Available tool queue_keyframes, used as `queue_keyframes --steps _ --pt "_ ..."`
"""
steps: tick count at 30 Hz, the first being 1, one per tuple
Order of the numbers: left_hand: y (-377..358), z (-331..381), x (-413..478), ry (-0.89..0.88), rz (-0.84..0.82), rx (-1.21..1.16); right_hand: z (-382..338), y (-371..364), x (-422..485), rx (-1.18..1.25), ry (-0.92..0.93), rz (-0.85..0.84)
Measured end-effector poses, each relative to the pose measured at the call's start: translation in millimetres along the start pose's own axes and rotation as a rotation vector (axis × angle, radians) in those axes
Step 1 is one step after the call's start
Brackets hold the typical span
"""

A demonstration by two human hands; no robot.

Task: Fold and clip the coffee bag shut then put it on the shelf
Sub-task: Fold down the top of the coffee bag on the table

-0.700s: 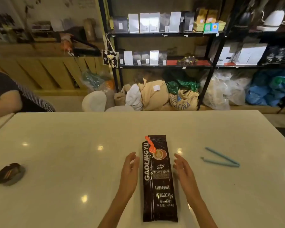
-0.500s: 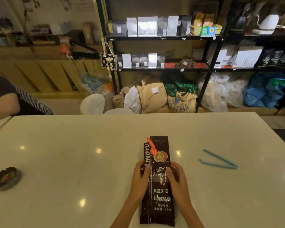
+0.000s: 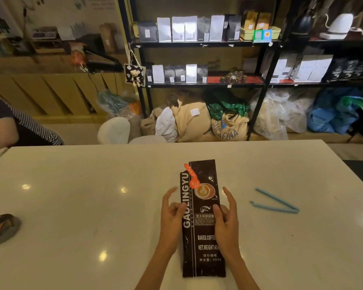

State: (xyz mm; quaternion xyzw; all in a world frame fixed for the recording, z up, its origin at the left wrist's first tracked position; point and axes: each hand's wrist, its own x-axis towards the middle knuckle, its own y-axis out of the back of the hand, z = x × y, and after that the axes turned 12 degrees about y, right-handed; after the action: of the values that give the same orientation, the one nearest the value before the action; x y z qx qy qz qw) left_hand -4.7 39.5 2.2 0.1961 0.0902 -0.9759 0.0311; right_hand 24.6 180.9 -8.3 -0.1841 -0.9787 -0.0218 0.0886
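- Coffee bag (image 3: 201, 227) lies flat, lengthwise, on the white table (image 3: 71, 206), its top unfolded.
- Left hand (image 3: 172, 216) and right hand (image 3: 226, 218) flank its middle, thumbs pressed on the front, fingers loosely spread.
- Blue clip (image 3: 275, 203) lies open, well right.
- Black shelf (image 3: 197, 43) stands beyond, stocked with bags.

This looks like a coffee shop or roastery showroom. Black metal shelving (image 3: 201, 45) carries rows of retail coffee pouches (image 3: 184, 28) and small jars (image 3: 233, 77), while burlap bean sacks (image 3: 228, 127) sit heaped beneath, behind a pale table (image 3: 92, 206).
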Motion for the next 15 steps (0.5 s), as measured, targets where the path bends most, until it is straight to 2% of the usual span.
queue_keyframes --steps 4,7,11,15 --pt "5 4 8 -0.125 -0.093 0.179 -5 4 5 -0.14 0.136 -0.049" --pt "5 7 9 -0.108 -0.188 0.258 0 5 8 -0.128 0.131 -0.042" --pt "3 10 16 -0.136 -0.094 0.326 -3 6 13 -0.116 0.068 -0.05" --pt "-4 13 20 -0.199 0.03 0.438 -6 12 20 -0.203 0.046 -0.065"
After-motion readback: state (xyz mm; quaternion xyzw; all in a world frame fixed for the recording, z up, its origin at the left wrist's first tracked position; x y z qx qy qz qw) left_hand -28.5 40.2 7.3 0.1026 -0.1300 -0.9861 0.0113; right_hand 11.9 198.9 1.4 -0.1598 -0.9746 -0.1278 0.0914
